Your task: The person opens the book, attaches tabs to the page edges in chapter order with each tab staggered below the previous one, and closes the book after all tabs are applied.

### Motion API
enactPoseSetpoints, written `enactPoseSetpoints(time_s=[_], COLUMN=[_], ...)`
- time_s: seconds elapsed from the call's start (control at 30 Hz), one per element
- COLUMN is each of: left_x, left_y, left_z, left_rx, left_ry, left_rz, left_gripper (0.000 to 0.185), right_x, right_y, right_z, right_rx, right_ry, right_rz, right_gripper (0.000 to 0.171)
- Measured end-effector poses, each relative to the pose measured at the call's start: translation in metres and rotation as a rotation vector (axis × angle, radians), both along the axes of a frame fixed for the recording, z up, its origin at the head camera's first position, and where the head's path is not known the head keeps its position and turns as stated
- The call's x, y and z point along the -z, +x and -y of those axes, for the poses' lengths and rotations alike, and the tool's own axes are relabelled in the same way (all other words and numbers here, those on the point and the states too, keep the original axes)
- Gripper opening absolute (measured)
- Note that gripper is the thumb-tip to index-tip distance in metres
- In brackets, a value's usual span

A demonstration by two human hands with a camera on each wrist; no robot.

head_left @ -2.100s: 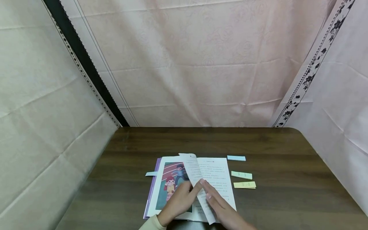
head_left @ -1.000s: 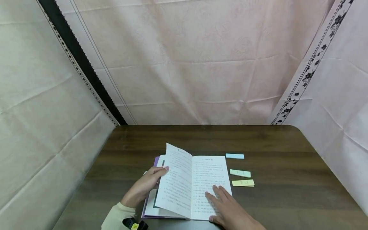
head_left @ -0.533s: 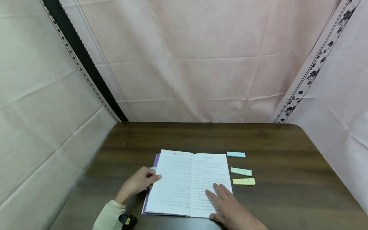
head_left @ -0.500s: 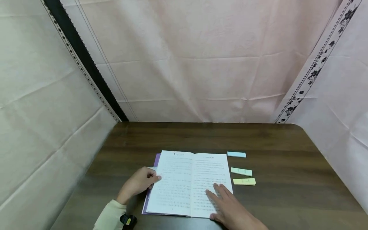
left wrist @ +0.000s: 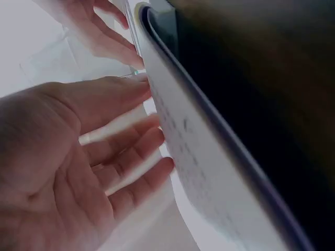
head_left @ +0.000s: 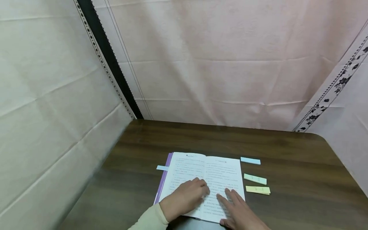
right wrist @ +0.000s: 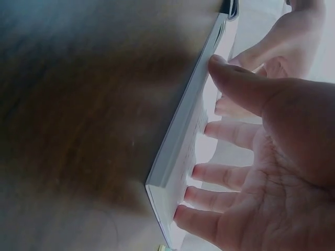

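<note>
An open book [head_left: 221,172] with printed text pages and a purple cover lies flat on the dark wooden table [head_left: 287,150]. My left hand [head_left: 187,196] rests on the left page beside the spine. In the left wrist view the left hand [left wrist: 112,167] shows straight fingers touching the page [left wrist: 204,172]. My right hand [head_left: 237,209] lies flat on the lower right page. The right wrist view shows the right hand [right wrist: 246,172] with spread fingertips against the book [right wrist: 180,157]. Neither hand holds anything.
A blue paper tab [head_left: 162,167] sticks out from the book's left side. Right of the book lie three sticky-note pads: blue [head_left: 250,160], green [head_left: 255,179] and yellow [head_left: 257,189]. Cloth curtains [head_left: 218,64] close in the table at the back and sides.
The lifted page has been turned over and laid flat. My left hand moved from the book's left edge onto the left page near the spine. The right hand stayed on the right page.
</note>
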State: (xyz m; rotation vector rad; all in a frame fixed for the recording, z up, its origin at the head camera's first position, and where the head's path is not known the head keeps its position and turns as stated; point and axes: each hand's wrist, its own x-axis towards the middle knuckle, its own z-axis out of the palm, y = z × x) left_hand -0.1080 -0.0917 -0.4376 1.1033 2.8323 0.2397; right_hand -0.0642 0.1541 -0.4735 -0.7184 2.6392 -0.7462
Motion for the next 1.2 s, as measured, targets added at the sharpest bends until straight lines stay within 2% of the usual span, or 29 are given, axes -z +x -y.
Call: enactPoseSetpoints(time_s=[0.07,0.17,0.3,0.4,0.5,0.6,0.73,0.87,0.93,1.03,1.2], left_x=[0.001,0.004,0.012,0.016,0.016,0.015,0.014,0.015,0.015,0.014,0.014], left_y=[-0.001,-0.003,-0.006,-0.007,-0.008,-0.009,-0.012,-0.014,-0.015,-0.015,-0.015], left_z=[-0.008,-0.015,-0.026,-0.033,-0.037,-0.035,-0.026,-0.020,-0.019,-0.019,-0.022], left_rx=[-0.040,-0.112,-0.120,-0.133,-0.179,-0.237,-0.309,-0.322,-0.316,-0.317,-0.326], left_ry=[-0.032,-0.019,0.061,0.108,0.150,0.200,0.247,0.263,0.266,0.271,0.256], left_rz=[0.031,0.091,0.136,0.162,0.216,0.280,0.300,0.298,0.306,0.311,0.312], left_gripper=[0.026,0.027,0.028,0.033,0.037,0.040,0.043,0.046,0.047,0.047,0.047], right_x=[0.001,0.002,-0.001,-0.011,-0.023,-0.030,-0.032,-0.031,-0.031,-0.031,-0.035], right_y=[0.001,0.003,0.004,-0.002,-0.019,-0.048,-0.094,-0.127,-0.136,-0.139,-0.126], right_z=[-0.002,-0.007,-0.018,-0.024,-0.026,-0.024,-0.017,-0.011,-0.009,-0.006,-0.004], right_rx=[-0.004,-0.017,-0.007,0.067,0.167,0.219,0.197,0.165,0.159,0.148,0.126], right_ry=[0.006,0.016,0.034,0.055,0.097,0.158,0.200,0.246,0.276,0.322,0.384], right_rz=[-0.005,-0.018,-0.048,-0.020,0.020,0.022,-0.016,-0.032,-0.045,-0.091,-0.204], right_gripper=[0.076,0.075,0.070,0.063,0.059,0.059,0.072,0.091,0.093,0.088,0.077])
